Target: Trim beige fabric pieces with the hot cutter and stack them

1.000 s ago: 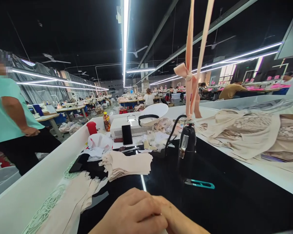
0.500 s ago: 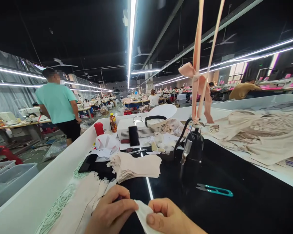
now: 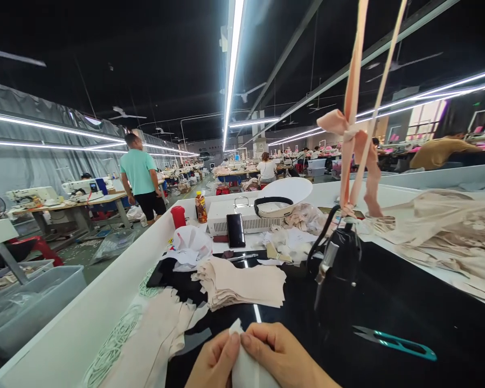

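Head view, entry one: I log left hand and right hand, each grip closed in a fingertip pinch on the top corner of a white fabric piece, low at 6 o'clock over the black counter. I judge it light, limp and not fragile, best held by its edges or corners. 12 o'clock: stack of beige cut pieces. 3 o'clock: teal snips. Containers: grey bin, 9 o'clock, contents unclear; red cup, 11 o'clock, contents hidden.
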`<state>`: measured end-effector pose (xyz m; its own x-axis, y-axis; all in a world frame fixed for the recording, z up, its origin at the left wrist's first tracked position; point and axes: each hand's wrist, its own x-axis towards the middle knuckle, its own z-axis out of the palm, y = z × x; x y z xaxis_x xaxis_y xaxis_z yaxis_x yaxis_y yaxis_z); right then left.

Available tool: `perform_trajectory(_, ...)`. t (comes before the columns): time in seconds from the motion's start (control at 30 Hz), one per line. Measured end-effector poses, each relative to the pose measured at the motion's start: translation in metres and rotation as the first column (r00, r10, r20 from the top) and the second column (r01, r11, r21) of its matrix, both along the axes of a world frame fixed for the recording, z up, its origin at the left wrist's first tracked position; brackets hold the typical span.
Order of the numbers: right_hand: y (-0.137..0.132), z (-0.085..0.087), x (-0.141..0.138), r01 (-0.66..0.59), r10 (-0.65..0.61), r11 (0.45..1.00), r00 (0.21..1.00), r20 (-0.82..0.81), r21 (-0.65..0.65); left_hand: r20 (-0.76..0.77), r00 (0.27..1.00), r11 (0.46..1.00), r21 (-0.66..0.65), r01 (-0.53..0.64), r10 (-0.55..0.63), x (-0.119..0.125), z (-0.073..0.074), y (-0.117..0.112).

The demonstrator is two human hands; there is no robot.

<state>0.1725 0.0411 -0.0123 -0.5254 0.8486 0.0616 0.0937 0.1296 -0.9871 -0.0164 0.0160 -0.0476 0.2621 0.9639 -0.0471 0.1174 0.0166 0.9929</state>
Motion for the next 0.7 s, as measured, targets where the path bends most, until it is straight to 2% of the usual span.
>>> perform_trajectory(0.07, 0.004, -0.001, -0.002, 0.019, -0.02, 0.999, 1.0, 0.018, 0.041, -0.075, 0.993, 0.987, 0.141, -0.077, 0.088, 0.004, 0.005, 0.007)
perform_trajectory(0.13, 0.009, -0.002, -0.002, 0.033, -0.035, 0.998, 0.999, 0.034, 0.051, -0.105, 0.982, 0.968, 0.216, -0.128, 0.154, 0.008, 0.007, 0.016)
perform_trajectory(0.4, 0.035, -0.01, 0.005, 0.101, -0.113, 0.988, 0.989, 0.096, 0.121, -0.098, 0.944, 0.912, 0.309, -0.272, 0.315, 0.02, 0.011, 0.052)
perform_trajectory(0.6, 0.066, 0.0, 0.023, 0.203, -0.239, 0.953, 0.96, 0.145, 0.224, -0.156, 0.891, 0.84, 0.434, -0.325, 0.426, 0.013, 0.027, 0.105)
perform_trajectory(0.7, 0.087, 0.005, 0.036, 0.27, -0.323, 0.919, 0.933, 0.157, 0.287, -0.209, 0.859, 0.824, 0.455, -0.338, 0.468, 0.007, 0.035, 0.136)
